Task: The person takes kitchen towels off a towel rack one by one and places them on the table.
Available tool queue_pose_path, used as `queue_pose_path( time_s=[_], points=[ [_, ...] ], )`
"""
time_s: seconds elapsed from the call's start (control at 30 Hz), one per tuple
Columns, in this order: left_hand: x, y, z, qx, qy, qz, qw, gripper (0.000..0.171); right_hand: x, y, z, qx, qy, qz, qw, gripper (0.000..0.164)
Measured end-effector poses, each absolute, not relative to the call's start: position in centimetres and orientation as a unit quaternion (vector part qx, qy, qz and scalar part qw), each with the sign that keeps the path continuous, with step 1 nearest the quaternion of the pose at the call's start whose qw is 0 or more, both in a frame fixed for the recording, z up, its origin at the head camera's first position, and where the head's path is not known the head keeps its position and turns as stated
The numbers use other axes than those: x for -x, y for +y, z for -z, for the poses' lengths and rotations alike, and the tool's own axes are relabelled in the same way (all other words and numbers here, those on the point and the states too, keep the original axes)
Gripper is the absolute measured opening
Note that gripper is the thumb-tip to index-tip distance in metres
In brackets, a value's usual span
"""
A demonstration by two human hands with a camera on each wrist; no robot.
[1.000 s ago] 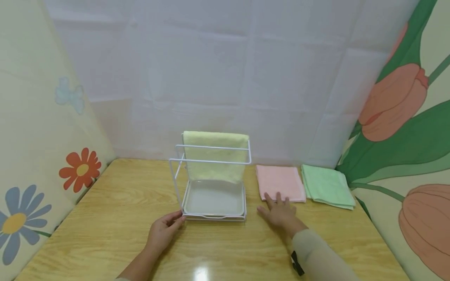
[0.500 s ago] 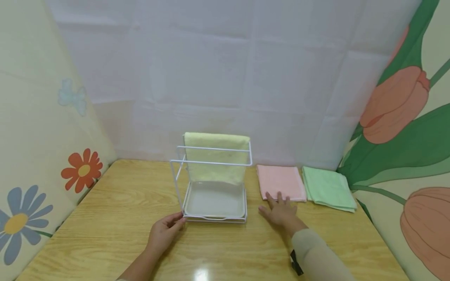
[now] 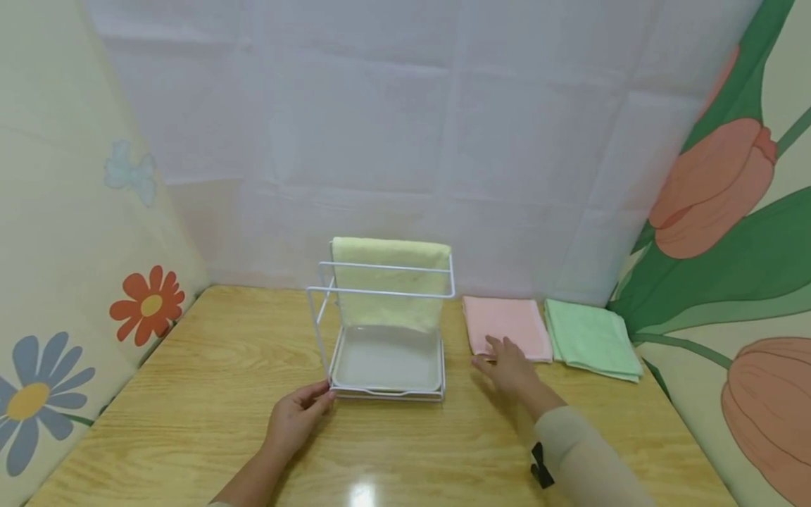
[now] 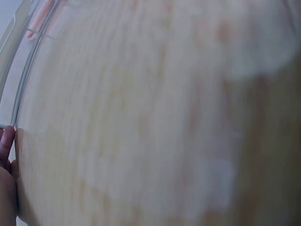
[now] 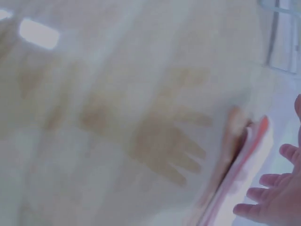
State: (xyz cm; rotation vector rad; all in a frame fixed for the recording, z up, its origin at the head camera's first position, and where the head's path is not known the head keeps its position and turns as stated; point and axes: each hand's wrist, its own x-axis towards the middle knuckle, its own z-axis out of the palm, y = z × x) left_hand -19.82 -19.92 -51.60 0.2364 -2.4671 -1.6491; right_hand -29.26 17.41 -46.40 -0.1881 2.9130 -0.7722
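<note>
Only head view: yellow cloth [image 3: 389, 308] on rack [image 3: 380, 291].

I saw a rack [image 3: 380, 291] of smooth, metal-looking wire, a smooth tray [image 3: 386, 360], matt, soft-looking cloth in the pink towel [image 3: 507, 320], yellow towel [image 3: 393, 311] and green towel [image 3: 592, 340], a glossy wood-grain table [image 3: 393, 458], a matt, creased backdrop [image 3: 355, 141].

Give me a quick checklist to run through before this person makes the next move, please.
1. Wire rack held: ok; left grip pinches its near left corner.
2. Right grip at the pink towel's near edge: ok.
3. Pink towel held: not ok; it lies folded on the table.
4. Right grip touching it: cannot tell.
5. Room on the rack: ok; two front bars bare, yellow towel on the rear one.
</note>
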Motion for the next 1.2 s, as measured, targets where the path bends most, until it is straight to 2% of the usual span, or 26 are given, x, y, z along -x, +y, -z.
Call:
queue_pose_path(
  time_s=[0.4, 0.77, 1.2],
  points=[
    [19.6, -19.8, 51.4, -0.077, -0.816, 0.565, 0.092, 0.032, 31.2, 17.1, 39.6, 0.094, 0.944, 0.315, 0.024, 0.070],
    [19.7, -19.8, 51.5, -0.075, -0.812, 0.572, 0.084, 0.034, 32.3, 16.4, 33.5, 0.111, 0.939, 0.326, -0.009, 0.065],
    [19.6, -19.7, 51.5, -0.071, -0.813, 0.569, 0.096, 0.031, 33.1, 14.2, 29.1, 0.137, 0.918, 0.371, -0.038, 0.060]
  ],
)
